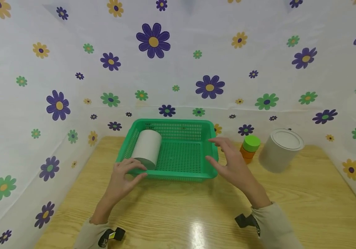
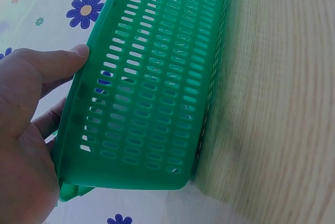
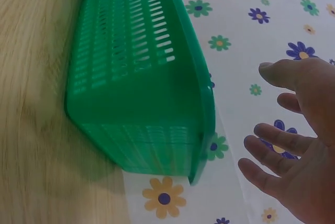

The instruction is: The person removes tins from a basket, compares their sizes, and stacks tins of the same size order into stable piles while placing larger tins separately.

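Observation:
A green plastic basket [image 1: 178, 175] with slotted sides stands on the table. Inside it, against its left side, lies a white cylinder [image 1: 148, 147]; its exact kind I cannot tell. My left hand [image 1: 122, 180] grips the front rim near the left corner, thumb on the near side and fingers over the inner side, as the left wrist view shows. Around the basket's right end my right hand [image 1: 232, 166] hovers with fingers spread and relaxed. In the right wrist view that hand [image 3: 298, 135] is apart from the rim and holds nothing.
Right of the basket stands an orange bottle [image 1: 247, 154] with a green lid [image 1: 251, 143]. A white lidded can [image 1: 277, 154] is beside it. The wooden table [image 1: 171, 211] meets a flower-printed sheet [image 1: 178, 69] behind and at both sides.

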Action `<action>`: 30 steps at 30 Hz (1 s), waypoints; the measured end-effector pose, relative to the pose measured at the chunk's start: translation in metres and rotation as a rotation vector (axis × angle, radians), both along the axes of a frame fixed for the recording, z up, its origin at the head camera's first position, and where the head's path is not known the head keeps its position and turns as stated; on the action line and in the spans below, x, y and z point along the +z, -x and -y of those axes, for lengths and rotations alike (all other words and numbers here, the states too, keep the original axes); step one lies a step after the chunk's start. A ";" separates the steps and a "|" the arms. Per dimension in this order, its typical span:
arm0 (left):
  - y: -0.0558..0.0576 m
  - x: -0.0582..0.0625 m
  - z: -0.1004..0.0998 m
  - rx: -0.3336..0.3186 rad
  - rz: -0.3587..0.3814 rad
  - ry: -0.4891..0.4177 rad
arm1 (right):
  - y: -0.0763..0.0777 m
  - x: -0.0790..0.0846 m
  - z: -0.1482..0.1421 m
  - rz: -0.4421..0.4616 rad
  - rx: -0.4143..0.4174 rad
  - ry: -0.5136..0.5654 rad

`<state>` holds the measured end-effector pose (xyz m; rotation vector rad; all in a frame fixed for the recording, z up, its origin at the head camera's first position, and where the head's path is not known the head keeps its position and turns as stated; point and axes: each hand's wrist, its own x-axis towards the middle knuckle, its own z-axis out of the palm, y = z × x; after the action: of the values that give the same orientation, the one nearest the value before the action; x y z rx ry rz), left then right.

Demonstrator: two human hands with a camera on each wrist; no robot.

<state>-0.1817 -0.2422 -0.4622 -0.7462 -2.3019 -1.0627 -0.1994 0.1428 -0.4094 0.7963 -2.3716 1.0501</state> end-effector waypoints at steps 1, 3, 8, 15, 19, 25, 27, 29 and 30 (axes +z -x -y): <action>0.000 0.000 0.000 0.001 0.002 0.002 | 0.000 0.000 0.002 0.005 0.005 -0.001; 0.000 -0.001 0.000 0.000 0.003 0.003 | 0.002 0.000 0.007 0.011 0.018 -0.006; -0.001 -0.001 0.000 -0.002 0.017 -0.002 | 0.006 0.003 0.022 0.006 0.043 -0.031; -0.001 -0.002 0.000 0.003 0.020 0.003 | 0.013 0.011 0.042 0.053 0.081 -0.046; -0.001 -0.002 0.000 0.004 0.021 0.004 | 0.018 0.018 0.054 0.079 0.101 -0.059; 0.001 -0.001 0.000 0.001 0.019 0.001 | 0.027 0.023 0.072 0.145 0.124 -0.069; 0.001 -0.001 0.000 0.000 0.021 0.001 | 0.031 0.024 0.078 0.182 0.137 -0.067; 0.001 -0.001 0.000 0.004 0.024 0.002 | 0.033 0.026 0.084 0.216 0.148 -0.071; 0.000 -0.001 0.000 0.006 0.026 0.003 | 0.034 0.026 0.087 0.229 0.153 -0.075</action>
<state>-0.1821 -0.2427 -0.4630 -0.7309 -2.3269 -1.0726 -0.2339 0.0558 -0.3831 0.9423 -2.5880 1.1753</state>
